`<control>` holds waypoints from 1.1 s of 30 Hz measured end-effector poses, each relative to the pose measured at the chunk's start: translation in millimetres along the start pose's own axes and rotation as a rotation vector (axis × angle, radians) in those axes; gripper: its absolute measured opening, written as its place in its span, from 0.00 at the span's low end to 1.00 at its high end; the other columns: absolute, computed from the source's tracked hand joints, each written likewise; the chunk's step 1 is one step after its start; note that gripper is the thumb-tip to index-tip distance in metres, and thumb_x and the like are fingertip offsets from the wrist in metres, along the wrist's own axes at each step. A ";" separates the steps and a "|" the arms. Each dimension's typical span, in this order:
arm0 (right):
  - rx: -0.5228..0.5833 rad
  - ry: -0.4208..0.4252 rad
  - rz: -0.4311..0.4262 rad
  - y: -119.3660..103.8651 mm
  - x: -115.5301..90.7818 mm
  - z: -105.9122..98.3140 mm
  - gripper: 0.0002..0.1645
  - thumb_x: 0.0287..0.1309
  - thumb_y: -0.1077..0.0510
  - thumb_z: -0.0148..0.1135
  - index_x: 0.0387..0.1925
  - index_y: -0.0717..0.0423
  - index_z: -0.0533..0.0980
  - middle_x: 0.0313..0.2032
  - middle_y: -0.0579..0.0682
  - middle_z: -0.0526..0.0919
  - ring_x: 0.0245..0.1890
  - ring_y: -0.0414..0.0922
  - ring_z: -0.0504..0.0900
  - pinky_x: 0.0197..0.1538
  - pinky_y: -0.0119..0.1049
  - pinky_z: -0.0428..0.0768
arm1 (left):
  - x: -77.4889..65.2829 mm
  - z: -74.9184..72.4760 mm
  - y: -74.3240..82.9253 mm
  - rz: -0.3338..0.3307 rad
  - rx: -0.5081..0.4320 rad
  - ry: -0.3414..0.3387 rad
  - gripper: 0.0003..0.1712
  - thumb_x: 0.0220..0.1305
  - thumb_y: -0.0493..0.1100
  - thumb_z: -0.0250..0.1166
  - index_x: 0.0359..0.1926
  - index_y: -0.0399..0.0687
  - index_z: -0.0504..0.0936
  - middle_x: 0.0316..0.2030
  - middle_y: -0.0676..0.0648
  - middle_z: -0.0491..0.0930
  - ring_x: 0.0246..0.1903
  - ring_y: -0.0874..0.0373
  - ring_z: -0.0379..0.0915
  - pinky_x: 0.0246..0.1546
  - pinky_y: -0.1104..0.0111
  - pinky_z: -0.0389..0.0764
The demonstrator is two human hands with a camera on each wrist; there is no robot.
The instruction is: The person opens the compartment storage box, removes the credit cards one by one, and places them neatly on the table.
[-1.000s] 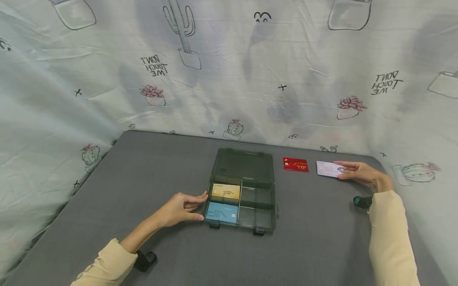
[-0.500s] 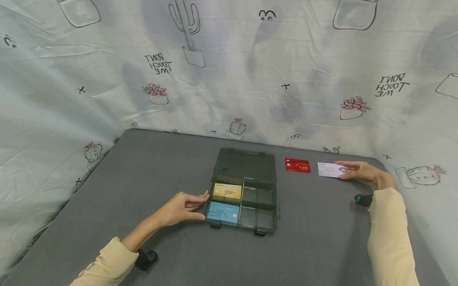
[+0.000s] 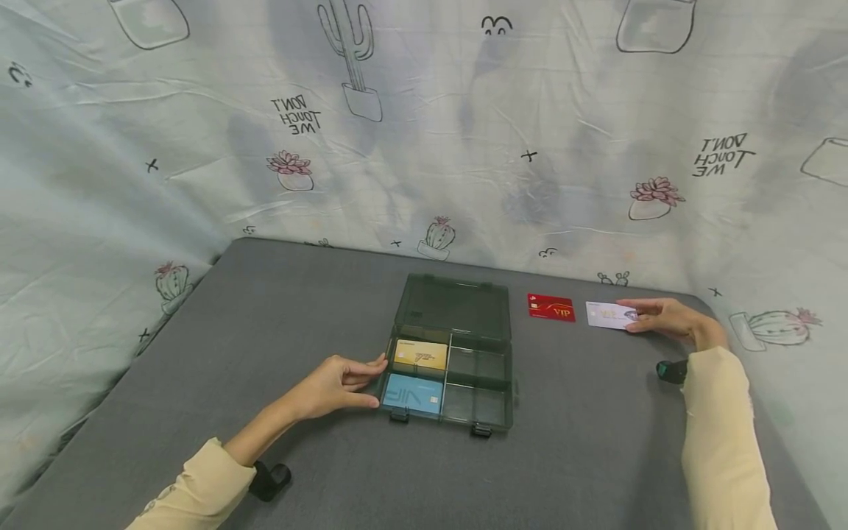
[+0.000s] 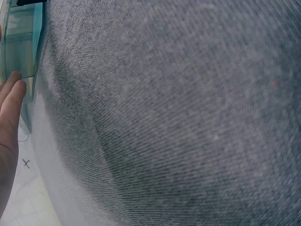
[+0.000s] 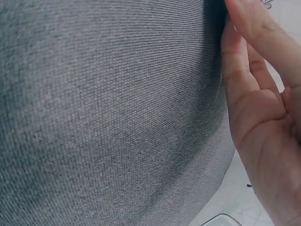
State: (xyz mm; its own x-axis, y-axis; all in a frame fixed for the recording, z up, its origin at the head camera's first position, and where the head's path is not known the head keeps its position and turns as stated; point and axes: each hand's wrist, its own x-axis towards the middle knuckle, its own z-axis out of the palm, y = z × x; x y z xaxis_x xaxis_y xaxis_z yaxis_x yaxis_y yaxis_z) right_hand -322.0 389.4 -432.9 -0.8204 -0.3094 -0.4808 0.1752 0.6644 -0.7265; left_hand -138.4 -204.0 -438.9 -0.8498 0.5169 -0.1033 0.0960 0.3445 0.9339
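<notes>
Four cards, I count | red card (image 3: pixel 551 308), white card (image 3: pixel 604 315) on counter (image 3: pixel 298 309), "VIP"; blue card (image 3: pixel 412 393), perhaps "VIP", gold card (image 3: pixel 420 354) in box (image 3: pixel 453 308) | right hand (image 3: pixel 672 322) pinches white card; left hand (image 3: pixel 329 388), thumb and fingers apart, touches box

Cards: 4 total. Red card (image 3: pixel 551 308) x1, white card (image 3: pixel 604 315) x1, yellow card (image 3: pixel 420 354) x1, blue card (image 3: pixel 412 393) x1. Split: 2 inside the box (image 3: pixel 511 401), 2 outside it. Box: 1, with 1 lid (image 3: pixel 453 305) and 2 black latches (image 3: pixel 481 430). Hands: 2, one left hand (image 3: pixel 336 386), one right hand (image 3: pixel 670 322). Sleeves (image 3: pixel 722 427): 2. Black wrist mounts (image 3: pixel 268 482): 2, one per arm. Table (image 3: pixel 298 309): 1. Mirrored slogans (image 3: pixel 722 155) on the cloth (image 3: pixel 430 110): 2.
</notes>
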 end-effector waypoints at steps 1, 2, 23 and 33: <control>0.004 -0.001 0.006 -0.3 0.5 -0.3 0.43 0.58 0.53 0.68 0.71 0.57 0.60 0.69 0.67 0.54 0.60 0.51 0.63 0.64 0.62 0.62 | 0.3 -0.1 0.7 -0.002 -0.001 -0.001 0.36 0.53 0.39 0.72 0.61 0.30 0.71 0.66 0.34 0.61 0.63 0.44 0.63 0.55 0.66 0.76; 0.007 -0.002 0.012 -0.9 0.7 -0.6 0.44 0.57 0.53 0.68 0.71 0.58 0.59 0.69 0.67 0.54 0.61 0.55 0.61 0.64 0.64 0.61 | 0.6 -0.2 1.7 -0.003 -0.003 -0.001 0.36 0.53 0.39 0.72 0.61 0.30 0.71 0.66 0.34 0.61 0.63 0.44 0.63 0.55 0.66 0.76; -0.205 0.111 -0.097 -22.2 5.5 -0.4 0.42 0.51 0.57 0.73 0.63 0.69 0.66 0.36 0.53 0.69 0.38 0.46 0.63 0.38 0.37 0.63 | 2.9 -3.0 14.1 -0.043 -0.015 -0.006 0.36 0.54 0.40 0.72 0.62 0.30 0.70 0.66 0.33 0.61 0.63 0.43 0.63 0.55 0.66 0.76; -0.190 0.114 -0.061 -21.1 6.4 -2.6 0.43 0.50 0.56 0.74 0.64 0.68 0.65 0.47 0.62 0.72 0.42 0.49 0.66 0.47 0.46 0.68 | 6.5 -2.9 23.8 -0.057 -0.029 -0.005 0.36 0.53 0.39 0.72 0.62 0.29 0.71 0.66 0.34 0.60 0.63 0.43 0.63 0.55 0.66 0.76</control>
State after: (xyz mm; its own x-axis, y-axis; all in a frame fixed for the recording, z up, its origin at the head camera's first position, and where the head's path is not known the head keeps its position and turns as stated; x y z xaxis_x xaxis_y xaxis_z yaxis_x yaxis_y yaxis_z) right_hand -332.4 375.2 -419.4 -0.8844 -0.2814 -0.3723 0.0265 0.7662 -0.6421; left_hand -143.1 -194.7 -416.3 -0.8506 0.5012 -0.1588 0.0320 0.3509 0.9359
